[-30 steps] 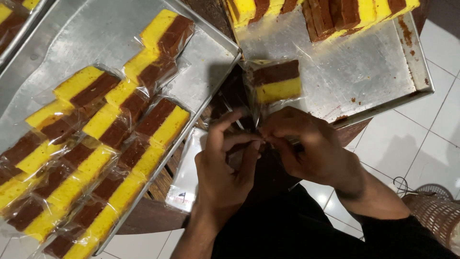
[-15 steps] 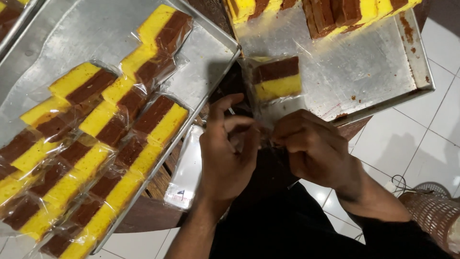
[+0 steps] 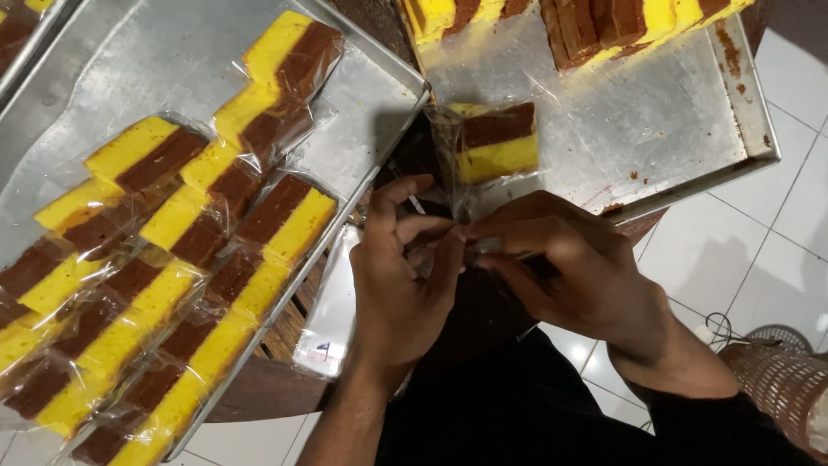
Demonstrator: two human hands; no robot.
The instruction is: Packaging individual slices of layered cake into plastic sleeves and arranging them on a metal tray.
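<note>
Behind hands (image 3: 483,267), bag mouth hidden.

Small food-production or home bakery packing spot. 2 large metal baking trays (image 3: 155,60) sit on a dark wooden table (image 3: 259,393): 1 filled with rows of yellow-and-brown layered cake slices in clear plastic wrappers (image 3: 207,216), the other (image 3: 673,103) with unwrapped cake slices (image 3: 595,22) and crumbs on bare metal. A stack of clear plastic bags (image 3: 332,302) lies between the trays. White tiled floor (image 3: 759,250) below, a woven basket (image 3: 776,388) at the edge.
</note>
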